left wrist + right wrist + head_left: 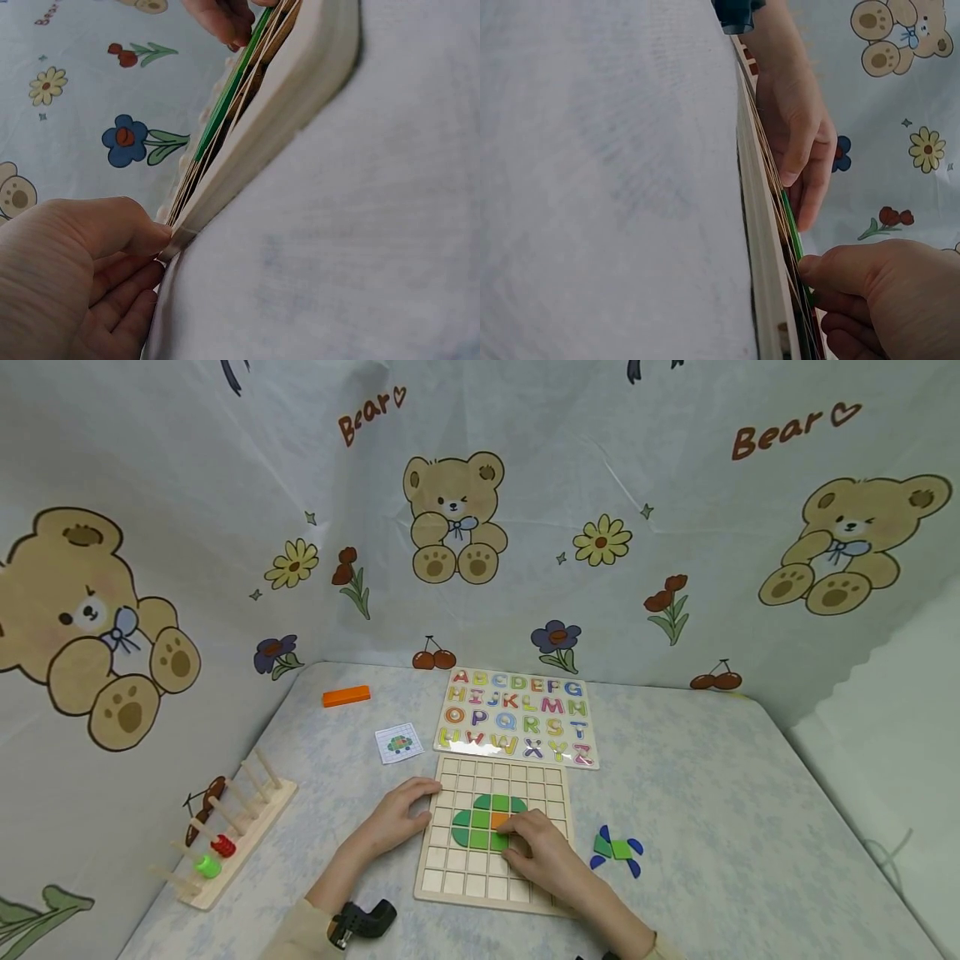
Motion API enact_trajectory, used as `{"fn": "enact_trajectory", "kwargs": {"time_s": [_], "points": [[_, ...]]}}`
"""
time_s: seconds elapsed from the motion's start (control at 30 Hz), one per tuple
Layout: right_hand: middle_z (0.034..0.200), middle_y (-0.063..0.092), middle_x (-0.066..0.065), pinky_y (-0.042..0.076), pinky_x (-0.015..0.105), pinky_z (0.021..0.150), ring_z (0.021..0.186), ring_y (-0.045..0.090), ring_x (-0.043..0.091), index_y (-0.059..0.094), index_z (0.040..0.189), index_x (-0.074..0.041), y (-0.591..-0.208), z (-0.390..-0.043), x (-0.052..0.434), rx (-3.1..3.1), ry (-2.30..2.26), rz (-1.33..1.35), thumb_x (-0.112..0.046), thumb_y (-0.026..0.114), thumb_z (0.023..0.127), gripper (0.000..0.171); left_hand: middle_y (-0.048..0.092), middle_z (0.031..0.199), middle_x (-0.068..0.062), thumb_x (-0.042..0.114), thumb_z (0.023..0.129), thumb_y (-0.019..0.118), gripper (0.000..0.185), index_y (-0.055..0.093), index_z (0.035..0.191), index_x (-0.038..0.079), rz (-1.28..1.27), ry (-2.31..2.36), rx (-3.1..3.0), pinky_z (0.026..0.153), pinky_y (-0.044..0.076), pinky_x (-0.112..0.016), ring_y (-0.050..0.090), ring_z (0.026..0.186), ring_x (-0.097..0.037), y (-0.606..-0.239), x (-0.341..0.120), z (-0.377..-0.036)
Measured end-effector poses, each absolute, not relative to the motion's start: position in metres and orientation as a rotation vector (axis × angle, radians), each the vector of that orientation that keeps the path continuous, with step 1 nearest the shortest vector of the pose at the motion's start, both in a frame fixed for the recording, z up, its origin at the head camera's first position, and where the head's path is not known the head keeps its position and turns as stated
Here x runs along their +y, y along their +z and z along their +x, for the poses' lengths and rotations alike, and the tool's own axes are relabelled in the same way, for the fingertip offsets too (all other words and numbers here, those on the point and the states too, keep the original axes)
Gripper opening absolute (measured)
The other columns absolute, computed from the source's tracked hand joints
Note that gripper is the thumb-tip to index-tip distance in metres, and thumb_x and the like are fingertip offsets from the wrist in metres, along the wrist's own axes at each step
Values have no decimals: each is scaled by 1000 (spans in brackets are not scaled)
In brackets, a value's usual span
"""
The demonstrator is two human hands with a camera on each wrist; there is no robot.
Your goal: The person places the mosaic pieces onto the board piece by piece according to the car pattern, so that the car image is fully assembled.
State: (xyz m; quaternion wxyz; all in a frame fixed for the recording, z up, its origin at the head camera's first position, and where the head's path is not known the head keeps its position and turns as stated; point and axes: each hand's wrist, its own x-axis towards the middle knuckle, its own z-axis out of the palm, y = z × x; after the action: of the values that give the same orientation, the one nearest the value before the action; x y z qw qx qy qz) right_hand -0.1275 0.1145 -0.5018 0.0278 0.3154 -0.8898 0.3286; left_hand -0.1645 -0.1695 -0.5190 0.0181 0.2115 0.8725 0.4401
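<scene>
On the table [712, 793], left hand [393, 822] flat, steadying the grid board [491, 868]; right hand [540, 852] presses green pieces [472, 827], alphabet board [517, 718] just behind.

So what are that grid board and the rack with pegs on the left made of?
The grid board looks like pale unfinished wood: light tan, matt, with thin lines marking the squares; the wrist views show a thick, plain edge. The peg rack also seems to be bare light wood, base and dowels the same tone. The red and green rings on it look glossy, probably plastic.

Child's play corner: bear-print curtain [600, 485], alphabet puzzle [516, 717]
</scene>
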Motion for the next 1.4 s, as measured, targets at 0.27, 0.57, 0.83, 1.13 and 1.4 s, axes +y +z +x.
{"fn": "enact_trajectory", "kwargs": {"time_s": [0.27,0.57,0.83,1.13,1.4], "points": [[103,61,-6,48,29,80,95,51,9,67,104,-13,-498,-127,114,-2730,1045,974,-12,73,82,23,53,127,-3,2,86,62,42,57,128,3,659,1378,2708,101,38,-46,46,123,-24,-519,-169,-164],[102,64,-2,53,40,77,94,58,17,68,105,-8,-478,-130,140,-2618,1209,912,-8,73,82,24,53,127,-5,2,86,62,42,57,128,3,664,1377,2701,101,38,-46,46,123,-25,-519,-169,-164],[102,63,-7,52,42,78,94,57,16,68,106,-9,-475,-125,192,-2731,1051,549,-7,77,77,30,52,128,-3,2,86,63,43,57,128,3,625,1381,2696,103,37,-44,45,125,-23,-519,-168,-164],[101,64,-1,52,42,74,92,57,22,68,106,-7,-489,-114,224,-2754,915,408,-5,79,73,35,52,128,-3,2,86,63,43,57,129,4,627,1365,2722,103,36,-43,44,125,-23,-517,-170,-165],[100,64,3,51,40,75,93,57,22,68,105,-6,-501,-113,233,-2800,784,426,-5,81,70,37,52,128,-2,2,86,63,43,57,128,5,603,1381,2694,104,35,-44,44,125,-23,-518,-169,-164]]}}
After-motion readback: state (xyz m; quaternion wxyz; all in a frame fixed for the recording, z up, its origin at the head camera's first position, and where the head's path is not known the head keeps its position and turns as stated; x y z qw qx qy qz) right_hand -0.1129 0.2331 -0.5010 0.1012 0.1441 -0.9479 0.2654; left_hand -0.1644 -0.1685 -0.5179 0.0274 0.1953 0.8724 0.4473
